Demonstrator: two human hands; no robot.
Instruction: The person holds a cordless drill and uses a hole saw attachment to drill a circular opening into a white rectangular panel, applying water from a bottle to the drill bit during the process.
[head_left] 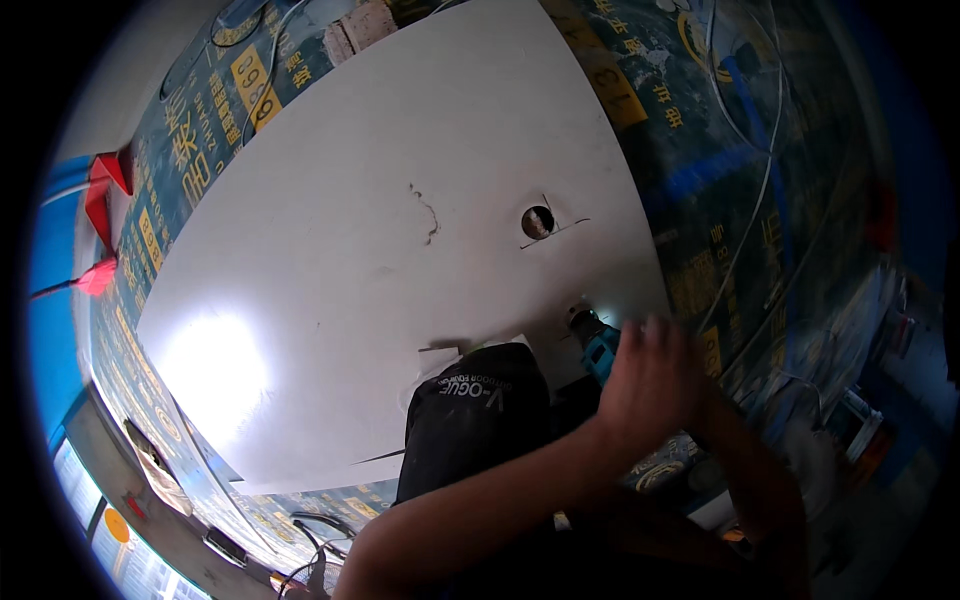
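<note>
A teal and black cordless drill (600, 349) points down at a white board (340, 230), its lamp lighting the spot in front of it. The round hole-saw bit (579, 315) at its nose meets the board near the right edge. My left hand (655, 375) lies over the back of the drill, fingers bent and slightly blurred. My right arm comes up from the lower right to the drill's handle; the left hand mostly covers my right hand (700, 390) there. Farther off, a round hole (538, 222) goes through the board, with dark marking lines around it.
My knee in black trousers (480, 390) presses on the board's near edge, by a notch and torn bits. Green printed floor covering (690, 180) surrounds the board. A pale cable (765, 190) runs along the right. Bright light falls on the board's left. Red cloth (97, 277) lies far left.
</note>
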